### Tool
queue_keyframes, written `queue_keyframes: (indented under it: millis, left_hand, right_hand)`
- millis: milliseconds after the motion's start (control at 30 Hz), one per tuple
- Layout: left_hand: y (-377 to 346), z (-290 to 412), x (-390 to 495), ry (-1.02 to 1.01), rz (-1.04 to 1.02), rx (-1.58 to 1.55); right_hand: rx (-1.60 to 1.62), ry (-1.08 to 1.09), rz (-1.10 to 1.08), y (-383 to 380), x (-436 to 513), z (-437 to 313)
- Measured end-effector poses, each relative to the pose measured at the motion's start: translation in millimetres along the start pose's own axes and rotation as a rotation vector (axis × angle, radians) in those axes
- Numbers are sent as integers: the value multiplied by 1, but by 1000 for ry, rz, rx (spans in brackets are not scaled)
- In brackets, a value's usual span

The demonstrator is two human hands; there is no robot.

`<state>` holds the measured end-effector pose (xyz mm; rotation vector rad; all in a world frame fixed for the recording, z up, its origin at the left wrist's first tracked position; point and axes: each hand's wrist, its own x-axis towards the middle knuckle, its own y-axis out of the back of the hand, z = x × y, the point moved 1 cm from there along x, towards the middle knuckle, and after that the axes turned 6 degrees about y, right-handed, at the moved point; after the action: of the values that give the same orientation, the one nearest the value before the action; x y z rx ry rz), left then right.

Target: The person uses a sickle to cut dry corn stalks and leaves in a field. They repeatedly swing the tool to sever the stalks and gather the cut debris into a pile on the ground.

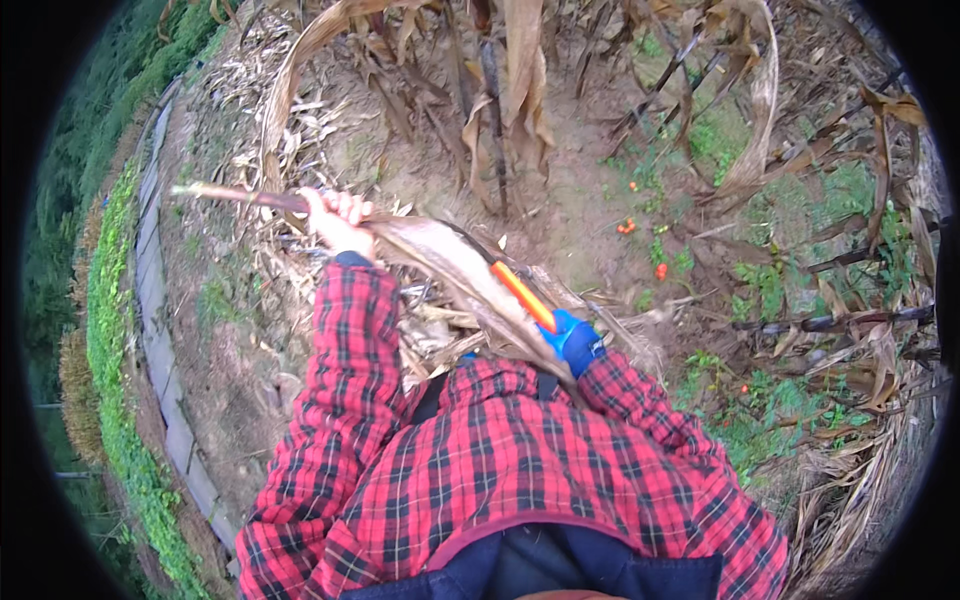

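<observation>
My bare left hand (339, 217) is closed around a cut corn stalk (247, 196), whose pale end points to the left. From that fist, long dry corn leaves (450, 262) trail down to the right, towards my body. A blue glove covers my right hand (571, 339), which grips the orange handle (525, 296) of a bladed tool, probably a sickle. Its thin dark blade (466, 238) reaches up and left along the leaves; the tip is hard to make out against them.
Dry standing corn stalks (491, 112) rise ahead, and more lean at the right (832, 321). Small red tomatoes (626, 226) grow low on the soil. Corn husk litter (300, 142) lies ahead to the left. A grey paved strip (161, 337) runs along the left.
</observation>
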<state>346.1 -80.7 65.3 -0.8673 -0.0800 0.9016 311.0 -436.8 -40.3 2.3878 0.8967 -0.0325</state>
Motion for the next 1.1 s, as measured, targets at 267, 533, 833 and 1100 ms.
queue_keyframes:
  millis: [267,533,833,1100]
  left_hand:
    - [-50,27,-10,-84,-387,-156]
    - [-42,12,-17,-96,-311,-49]
    - [-129,80,-24,-374,-492,75]
    - [60,11,86,-131,-28,1551]
  right_hand:
    - [438,313,-106,40,-1,-63]
    - [582,178,404,64,8,-121]
    - [-379,-434,0,-25,-73,114]
    - [710,-649,119,25,-81,93]
